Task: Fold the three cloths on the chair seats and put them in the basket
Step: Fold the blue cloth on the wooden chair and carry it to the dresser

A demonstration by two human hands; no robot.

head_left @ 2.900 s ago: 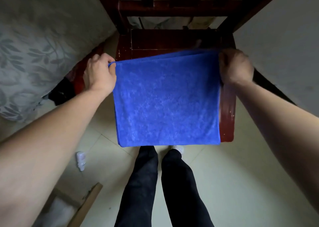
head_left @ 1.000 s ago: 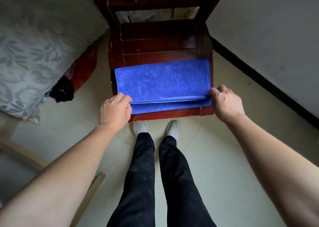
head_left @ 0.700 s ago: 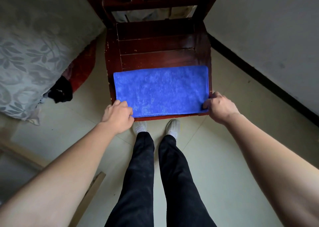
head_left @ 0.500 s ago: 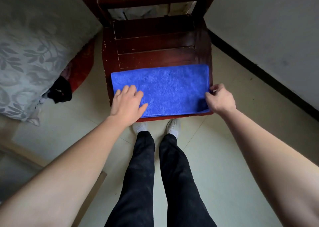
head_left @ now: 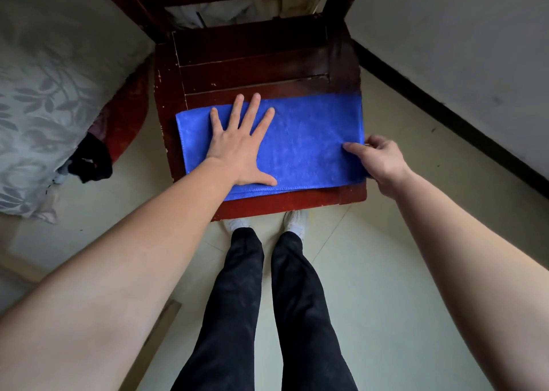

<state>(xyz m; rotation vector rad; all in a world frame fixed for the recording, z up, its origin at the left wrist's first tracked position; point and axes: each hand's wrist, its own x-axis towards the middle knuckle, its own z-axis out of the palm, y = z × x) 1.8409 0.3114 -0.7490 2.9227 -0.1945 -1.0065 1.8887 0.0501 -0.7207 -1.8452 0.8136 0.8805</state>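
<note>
Now the blue cloth point(head_left: 300, 141) lies folded to a long strip across the front half of the chair point(head_left: 255, 61) seat, its near hem just short of the seat's front edge. The left hand point(head_left: 240, 147) is flat on it, palm down, fingers point(head_left: 252, 111) spread wide and gripping nothing, just pinning the left part. The right hand point(head_left: 378, 160) is at the cloth's right end, thumb on top and fingers curled under the edge, pinching the layers there.

My read: this is the next fold, the right end to come over onto the left. To do it well, keep that flat palm as the anchor so the strip does not slide on the polished wood. Lift the pinched end only enough to clear, carry it straight across, and match the short edges before letting go. The lower layer peeks out along the near hem at the left, so square that up first or the finished pack will look ragged. Press the crease with the palm afterwards.

No basket in view, and only 1 cloth shows here, so the other 2 I cannot speak to.

No brand, label or writing can be read on the cloth or the chair.
</note>
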